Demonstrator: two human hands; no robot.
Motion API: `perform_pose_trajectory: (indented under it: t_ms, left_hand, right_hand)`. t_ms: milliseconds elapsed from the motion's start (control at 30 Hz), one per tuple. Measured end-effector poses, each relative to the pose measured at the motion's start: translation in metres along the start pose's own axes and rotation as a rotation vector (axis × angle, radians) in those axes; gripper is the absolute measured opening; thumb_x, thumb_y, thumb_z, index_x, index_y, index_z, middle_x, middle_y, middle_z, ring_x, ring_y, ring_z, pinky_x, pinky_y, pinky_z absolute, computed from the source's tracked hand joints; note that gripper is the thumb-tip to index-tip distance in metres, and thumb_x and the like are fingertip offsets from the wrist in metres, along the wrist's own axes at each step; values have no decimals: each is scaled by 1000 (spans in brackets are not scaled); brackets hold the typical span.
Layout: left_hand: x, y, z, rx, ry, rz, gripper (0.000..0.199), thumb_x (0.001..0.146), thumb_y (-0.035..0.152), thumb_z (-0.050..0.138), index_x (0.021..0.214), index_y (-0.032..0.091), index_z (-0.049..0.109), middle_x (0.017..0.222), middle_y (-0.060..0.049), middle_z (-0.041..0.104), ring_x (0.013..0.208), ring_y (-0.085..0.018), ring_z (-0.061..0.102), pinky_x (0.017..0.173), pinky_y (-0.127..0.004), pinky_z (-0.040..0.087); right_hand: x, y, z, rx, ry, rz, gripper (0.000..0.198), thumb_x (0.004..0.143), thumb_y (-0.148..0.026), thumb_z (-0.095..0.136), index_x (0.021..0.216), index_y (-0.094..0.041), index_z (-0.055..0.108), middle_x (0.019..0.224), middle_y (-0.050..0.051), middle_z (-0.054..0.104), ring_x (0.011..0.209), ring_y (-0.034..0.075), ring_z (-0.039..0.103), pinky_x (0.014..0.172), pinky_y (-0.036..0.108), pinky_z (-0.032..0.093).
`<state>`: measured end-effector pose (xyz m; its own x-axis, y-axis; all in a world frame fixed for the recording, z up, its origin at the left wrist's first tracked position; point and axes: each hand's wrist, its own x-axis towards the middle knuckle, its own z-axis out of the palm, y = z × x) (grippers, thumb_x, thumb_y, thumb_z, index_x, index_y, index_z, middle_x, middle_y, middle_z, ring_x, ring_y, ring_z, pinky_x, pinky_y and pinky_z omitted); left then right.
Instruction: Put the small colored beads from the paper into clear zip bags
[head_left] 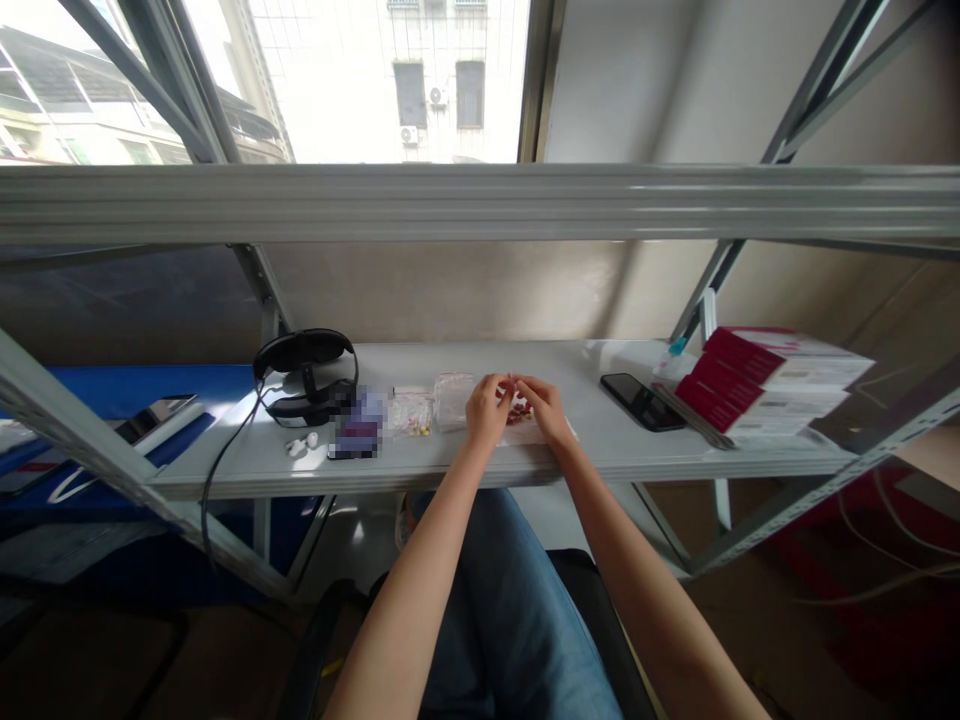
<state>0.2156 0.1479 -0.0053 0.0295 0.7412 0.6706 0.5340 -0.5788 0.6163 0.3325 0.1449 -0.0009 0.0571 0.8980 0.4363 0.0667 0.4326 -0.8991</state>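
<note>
Above the shelf, my left hand (486,410) and my right hand (547,410) meet at their fingertips. Both are closed in a pinch on something tiny and pale that is too small to name. Just beneath and between them lies a small heap of dark red and yellowish pieces (519,410), partly covered by my fingers. The heap rests on a whitish, flat sheet or bag (521,436). To the left of my left hand sits a clear plastic bag or tray (452,400). Beside it is a clear bag of small pale and coloured pieces (411,410).
A black headset (309,375) with a cable, white earbuds (302,444) and a blurred-out item (360,425) are on the left. A black phone (642,402) and stacked red-and-white boxes (750,385) stand right. A metal beam (480,203) crosses above the shelf (442,470).
</note>
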Motion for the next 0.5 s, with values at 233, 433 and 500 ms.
perform_pose_trajectory:
  t_ms: [233,433,500]
  left_hand:
    - [0,-1,-1,8,-1,23,17,88,28,41,89,19,56,86,-3,60,74,-12,54,69,-24,42]
    - [0,-1,0,-14,-17,12,19,89,28,38,91,20,55,88,-4,62,78,-13,57,70,-24,43]
    - [0,-2,0,-16,-31,-5,19,89,26,38,91,20,56,87,-3,63,77,-13,57,70,-24,43]
  right_hand:
    - [0,3,1,16,23,32,27,68,-37,62,90,-24,70,90,2,68,70,14,56,59,25,47]
    - [0,3,1,-32,34,31,28,66,-35,64,91,-24,70,86,2,67,62,12,52,55,24,46]
    - [-1,2,2,-29,25,38,27,65,-36,65,90,-24,70,82,1,67,61,12,52,56,24,46]
